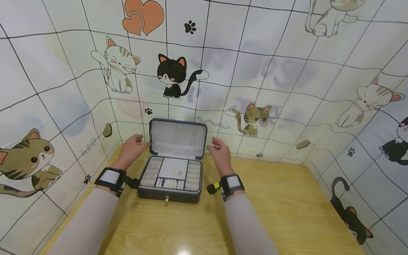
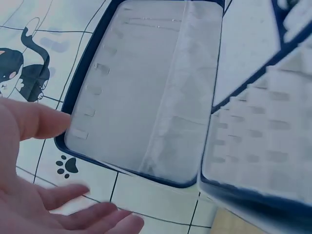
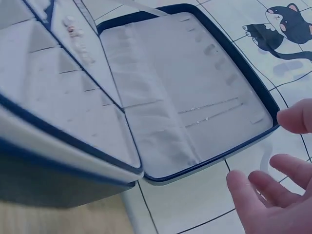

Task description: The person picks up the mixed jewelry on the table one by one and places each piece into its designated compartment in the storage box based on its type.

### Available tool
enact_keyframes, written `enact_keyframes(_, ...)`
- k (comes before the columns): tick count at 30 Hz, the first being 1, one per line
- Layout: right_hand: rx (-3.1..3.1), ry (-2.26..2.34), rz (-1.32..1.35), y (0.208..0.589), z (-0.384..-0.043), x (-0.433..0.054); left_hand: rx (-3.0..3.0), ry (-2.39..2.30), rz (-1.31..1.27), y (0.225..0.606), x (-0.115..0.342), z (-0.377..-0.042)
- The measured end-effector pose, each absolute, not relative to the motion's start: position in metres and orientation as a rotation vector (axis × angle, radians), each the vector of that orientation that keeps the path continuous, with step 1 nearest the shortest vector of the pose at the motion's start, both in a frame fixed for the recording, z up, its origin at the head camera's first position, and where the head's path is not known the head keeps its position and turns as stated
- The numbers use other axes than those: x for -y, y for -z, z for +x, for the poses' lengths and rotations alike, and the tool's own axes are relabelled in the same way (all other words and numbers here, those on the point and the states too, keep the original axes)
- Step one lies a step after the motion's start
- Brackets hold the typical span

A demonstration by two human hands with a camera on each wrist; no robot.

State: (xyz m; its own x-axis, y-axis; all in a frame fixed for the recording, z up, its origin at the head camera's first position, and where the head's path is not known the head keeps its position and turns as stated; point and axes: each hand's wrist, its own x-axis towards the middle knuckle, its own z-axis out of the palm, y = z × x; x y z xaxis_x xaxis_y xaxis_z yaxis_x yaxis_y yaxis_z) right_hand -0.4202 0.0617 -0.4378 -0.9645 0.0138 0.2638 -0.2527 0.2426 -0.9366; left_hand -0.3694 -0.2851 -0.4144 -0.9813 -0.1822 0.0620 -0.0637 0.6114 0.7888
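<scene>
A dark blue jewelry box (image 1: 169,196) stands on the table with its lid (image 1: 178,138) raised. Two thin necklaces (image 3: 209,112) hang against the pale lid lining. Small earrings (image 1: 181,173) sit on the perforated white panel in the base, between a ring section (image 1: 151,171) and small compartments (image 1: 193,173). My left hand (image 1: 132,148) is at the lid's left edge, its thumb tip (image 2: 58,123) at the rim, whether touching I cannot tell. At the opposite edge is my right hand (image 1: 220,154), thumb tip (image 3: 290,118) by the lid corner. Both hands' fingers are loosely extended and hold nothing.
The wooden table (image 1: 271,205) extends right of the box and in front of it. Behind and at both sides hangs a white cloth (image 1: 220,88) with a grid and cartoon cats. A brass clasp (image 1: 167,198) sits on the box's front.
</scene>
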Motion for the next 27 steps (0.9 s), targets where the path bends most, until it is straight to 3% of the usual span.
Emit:
enact_keyframes(14,2.396,-1.94,0.336,0.412,-0.437,-0.043,2.631,1.597,0.157,0.394,0.274,-0.409)
enact_keyframes(27,2.43,-1.837,0.374,0.414,-0.428,-0.04,2.614,1.559,0.12,0.392,0.274,-0.399)
